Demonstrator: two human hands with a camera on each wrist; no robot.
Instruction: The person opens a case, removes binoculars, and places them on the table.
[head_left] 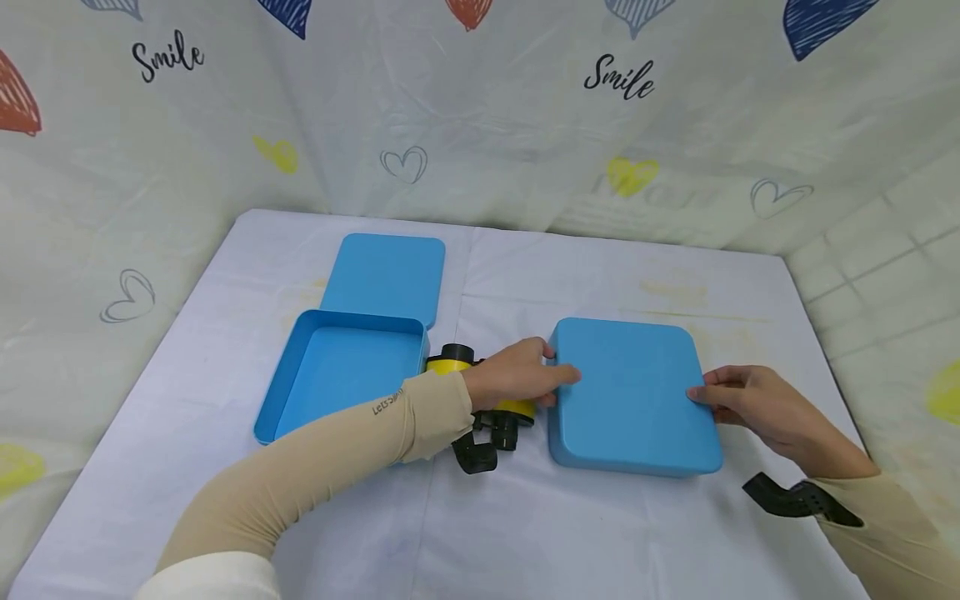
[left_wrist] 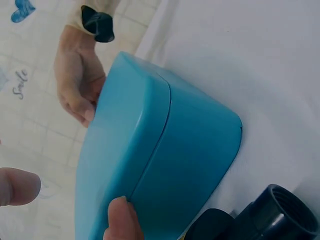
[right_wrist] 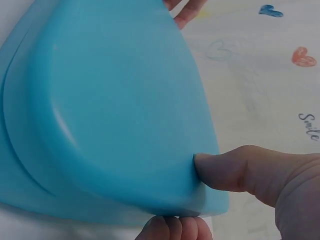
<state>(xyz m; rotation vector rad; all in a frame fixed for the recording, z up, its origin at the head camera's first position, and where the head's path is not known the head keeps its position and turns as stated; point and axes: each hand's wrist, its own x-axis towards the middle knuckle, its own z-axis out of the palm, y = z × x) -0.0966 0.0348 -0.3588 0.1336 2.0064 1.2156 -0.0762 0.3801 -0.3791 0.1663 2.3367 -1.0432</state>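
Note:
A closed light-blue box point(head_left: 626, 392) with rounded corners sits on the table, its lid seam showing on the side in the left wrist view. At its left edge is my left hand point(head_left: 521, 371), one fingertip point(left_wrist: 122, 220) against the side by the seam while the thumb point(left_wrist: 20, 186) hovers off the lid. My right hand point(head_left: 757, 404) pinches the right edge, thumb point(right_wrist: 225, 170) on top of the lid and curled fingertips point(right_wrist: 175, 229) at the side below. Yellow-and-black binoculars point(head_left: 450, 365) lie under my left wrist, partly hidden by it.
Left of the binoculars stands an open blue box point(head_left: 352, 358), its inside showing bare. A flat blue lid point(head_left: 390, 275) lies behind it. White cloth covers the table point(head_left: 525, 525), and a printed curtain point(head_left: 495, 108) hangs along the back and sides.

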